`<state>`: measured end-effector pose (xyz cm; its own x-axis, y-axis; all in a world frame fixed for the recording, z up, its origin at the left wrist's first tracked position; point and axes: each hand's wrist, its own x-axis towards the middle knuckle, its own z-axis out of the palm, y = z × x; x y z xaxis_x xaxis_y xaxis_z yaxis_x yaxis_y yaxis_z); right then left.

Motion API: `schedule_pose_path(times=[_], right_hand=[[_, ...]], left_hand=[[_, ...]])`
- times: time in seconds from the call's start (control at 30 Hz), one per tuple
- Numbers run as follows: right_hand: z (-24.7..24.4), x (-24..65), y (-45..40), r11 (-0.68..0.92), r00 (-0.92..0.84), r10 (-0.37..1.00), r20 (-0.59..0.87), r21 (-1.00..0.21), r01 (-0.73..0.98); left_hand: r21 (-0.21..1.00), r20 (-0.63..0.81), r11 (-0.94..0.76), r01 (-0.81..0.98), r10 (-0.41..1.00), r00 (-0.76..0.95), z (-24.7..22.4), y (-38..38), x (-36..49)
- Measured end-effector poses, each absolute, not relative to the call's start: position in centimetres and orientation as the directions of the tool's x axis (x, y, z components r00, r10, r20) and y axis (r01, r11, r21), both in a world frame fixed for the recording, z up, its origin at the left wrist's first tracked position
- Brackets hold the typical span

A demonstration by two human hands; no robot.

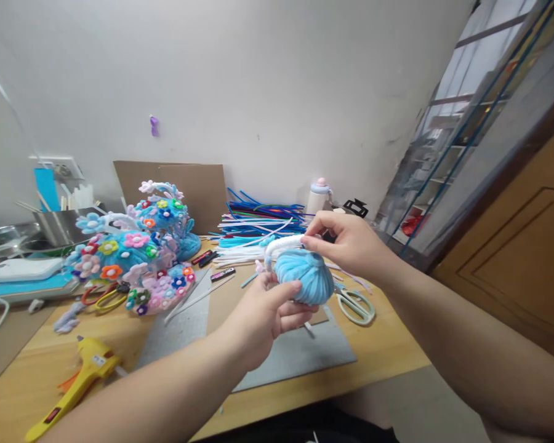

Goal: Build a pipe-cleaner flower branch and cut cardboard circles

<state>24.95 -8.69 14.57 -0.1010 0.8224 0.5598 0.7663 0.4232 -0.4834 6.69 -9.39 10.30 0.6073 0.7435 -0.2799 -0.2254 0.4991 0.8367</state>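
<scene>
My left hand [272, 314] is wrapped round the lower left side of a round, ribbed light-blue ball made of pipe cleaners [305, 277], holding it above the table. A curved white fuzzy handle [281, 244] arches over the ball's top, with a small pink piece at its left end. The thumb and forefinger of my right hand [341, 240] pinch the handle's right end. Beneath lies a grey cutting mat [300, 363] with brown cardboard on it. Green-handled scissors [356, 307] rest right of the ball.
Pipe cleaners [258, 227] are piled against the wall. Flower-covered blue baskets [120, 255] stand at left, near yellow-handled scissors [111, 299]. A yellow glue gun [87, 369] lies at front left. A white bottle [317, 198] and a black clip [356, 207] are at the back.
</scene>
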Motion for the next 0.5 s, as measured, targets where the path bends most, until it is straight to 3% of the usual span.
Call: schedule_pose_path(times=[0.1, 0.2, 0.33, 0.4, 0.5], right_hand=[[15.1, 25.5, -7.6, 0.339, -0.017, 0.864, 0.504, -0.554, 0.760], [15.8, 26.8, -6.7, 0.226, 0.024, 0.947, 0.321, -0.715, 0.661], [15.8, 28.9, -6.3, -0.022, -0.061, 0.997, -0.036, -0.977, 0.213], [15.4, 29.6, -6.4, -0.170, -0.137, 0.977, -0.164, -0.985, -0.033], [14.7, 29.4, -6.8, -0.291, -0.187, 0.952, -0.243, -0.909, -0.299]], left_hand=[[0.812, -0.312, 0.536, -0.230, 0.732, 0.606, 9.8, -9.8, 5.9], [0.800, -0.331, 0.554, -0.232, 0.729, 0.599, 9.3, -10.3, 4.3], [0.806, -0.345, 0.545, -0.230, 0.749, 0.566, 9.1, -10.1, 1.8], [0.808, -0.349, 0.541, -0.234, 0.759, 0.550, 9.1, -9.9, 0.8], [0.810, -0.344, 0.534, -0.243, 0.767, 0.541, 9.2, -9.7, 0.2]])
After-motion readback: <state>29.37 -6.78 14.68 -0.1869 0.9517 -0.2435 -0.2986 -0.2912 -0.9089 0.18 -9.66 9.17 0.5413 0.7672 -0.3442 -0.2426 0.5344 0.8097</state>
